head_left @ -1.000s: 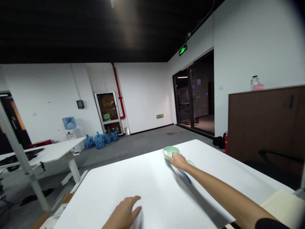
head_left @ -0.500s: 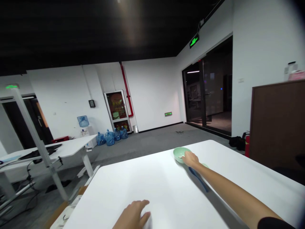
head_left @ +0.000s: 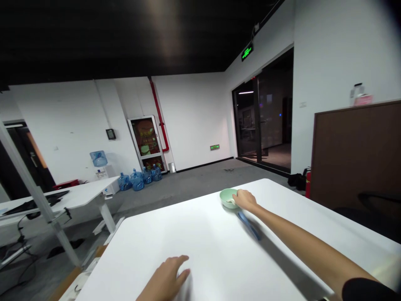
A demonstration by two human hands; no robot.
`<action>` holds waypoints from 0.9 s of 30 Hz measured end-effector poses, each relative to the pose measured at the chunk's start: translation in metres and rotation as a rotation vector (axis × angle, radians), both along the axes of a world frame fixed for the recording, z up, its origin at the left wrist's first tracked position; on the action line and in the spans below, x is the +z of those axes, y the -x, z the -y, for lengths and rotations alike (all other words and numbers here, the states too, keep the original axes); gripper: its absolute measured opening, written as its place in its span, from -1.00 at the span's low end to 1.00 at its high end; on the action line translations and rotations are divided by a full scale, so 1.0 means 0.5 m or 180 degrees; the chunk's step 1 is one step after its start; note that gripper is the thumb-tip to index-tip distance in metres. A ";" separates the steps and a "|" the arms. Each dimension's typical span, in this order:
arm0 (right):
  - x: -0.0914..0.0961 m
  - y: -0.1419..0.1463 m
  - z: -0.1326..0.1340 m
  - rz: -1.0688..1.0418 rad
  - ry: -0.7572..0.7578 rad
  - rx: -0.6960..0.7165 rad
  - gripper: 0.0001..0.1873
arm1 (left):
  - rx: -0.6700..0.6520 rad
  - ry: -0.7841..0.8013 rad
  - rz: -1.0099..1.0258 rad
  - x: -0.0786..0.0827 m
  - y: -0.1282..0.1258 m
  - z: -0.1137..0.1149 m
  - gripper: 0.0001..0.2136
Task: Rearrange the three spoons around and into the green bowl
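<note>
Fingers of the right hand (head_left: 245,200) bent at the right rim of the round, pale green bowl (head_left: 226,197); grip on rim or on the small whitish item (head_left: 231,202) within bowl's outline: cannot be determined. Bowl directly left of those fingers, on the flat white surface (head_left: 194,240). Long, slender blue implement (head_left: 249,226), material unconfirmed: just nearside of bowl, long axis slanting off to near right. Right hand nearer to both. Left hand (head_left: 166,276) spread, nothing seen held, well apart, near left of bowl.
</note>
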State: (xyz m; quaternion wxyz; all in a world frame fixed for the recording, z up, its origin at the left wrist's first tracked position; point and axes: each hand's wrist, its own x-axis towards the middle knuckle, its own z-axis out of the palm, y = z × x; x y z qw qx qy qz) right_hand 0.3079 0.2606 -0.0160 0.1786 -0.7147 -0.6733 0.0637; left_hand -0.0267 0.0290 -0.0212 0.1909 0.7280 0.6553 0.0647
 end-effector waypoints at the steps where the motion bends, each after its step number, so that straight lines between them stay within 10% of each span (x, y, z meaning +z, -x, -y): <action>1: 0.008 -0.008 0.013 0.0011 -0.0066 -0.0022 -0.54 | -0.0005 0.0001 0.0004 0.000 0.000 0.000 -0.47; 15: -0.025 -0.080 0.240 -0.0339 -0.0196 0.0957 -0.37 | -0.0049 -0.0120 0.0121 0.006 -0.002 0.013 -0.44; 27: -0.069 -0.086 0.256 -0.0303 -0.0157 0.1145 -0.33 | -0.0130 -0.0133 0.0027 -0.007 -0.001 0.006 -0.46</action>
